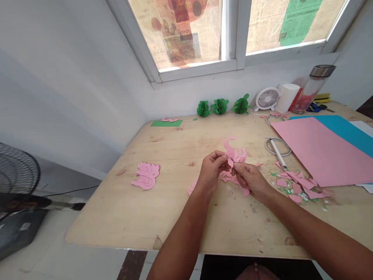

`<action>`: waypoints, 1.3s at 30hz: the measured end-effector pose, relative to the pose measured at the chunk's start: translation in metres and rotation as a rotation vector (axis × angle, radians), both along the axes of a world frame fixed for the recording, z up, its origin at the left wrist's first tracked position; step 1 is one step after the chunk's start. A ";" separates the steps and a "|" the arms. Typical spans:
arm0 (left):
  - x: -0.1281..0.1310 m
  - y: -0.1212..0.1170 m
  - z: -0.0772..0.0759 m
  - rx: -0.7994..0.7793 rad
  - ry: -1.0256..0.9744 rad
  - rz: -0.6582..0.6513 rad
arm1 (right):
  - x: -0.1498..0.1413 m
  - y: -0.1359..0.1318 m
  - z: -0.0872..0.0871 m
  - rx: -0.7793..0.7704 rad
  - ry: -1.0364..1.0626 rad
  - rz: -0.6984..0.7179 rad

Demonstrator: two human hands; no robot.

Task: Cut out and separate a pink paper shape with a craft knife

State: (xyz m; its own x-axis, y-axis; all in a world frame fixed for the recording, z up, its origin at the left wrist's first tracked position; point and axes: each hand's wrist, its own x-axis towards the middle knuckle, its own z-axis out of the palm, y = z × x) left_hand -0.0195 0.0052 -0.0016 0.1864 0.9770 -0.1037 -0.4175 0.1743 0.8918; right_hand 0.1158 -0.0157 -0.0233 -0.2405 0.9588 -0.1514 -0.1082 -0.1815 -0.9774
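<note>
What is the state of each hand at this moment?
Left hand: closed, pinching pink cut paper.
Right hand: closed, fingertips at the same paper; whether it holds anything else cannot be told.

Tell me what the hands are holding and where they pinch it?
Both the left hand and right hand hold cut pink paper, pinching near its lower middle.

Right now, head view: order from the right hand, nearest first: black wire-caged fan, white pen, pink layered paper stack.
From the right hand:
1. White pen: upper right.
2. Pink layered paper stack: left, past left hand.
3. Black wire-caged fan: far left, off the table.
</note>
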 end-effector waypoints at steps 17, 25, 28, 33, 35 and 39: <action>0.000 0.001 -0.001 -0.072 -0.112 -0.075 | 0.000 0.000 0.000 -0.004 0.025 0.017; 0.003 0.000 0.001 -0.043 -0.049 -0.011 | 0.000 0.000 0.000 0.000 -0.002 0.005; 0.003 -0.001 0.002 -0.034 -0.028 0.003 | 0.000 0.000 0.000 0.007 -0.004 0.004; 0.003 -0.001 0.003 -0.028 -0.004 0.013 | 0.000 0.000 0.001 0.005 -0.010 0.011; 0.003 -0.002 0.003 -0.031 0.004 0.015 | 0.000 0.000 0.001 0.009 -0.013 0.010; 0.003 -0.002 0.004 -0.027 0.004 0.015 | 0.000 0.000 0.001 0.006 -0.011 0.007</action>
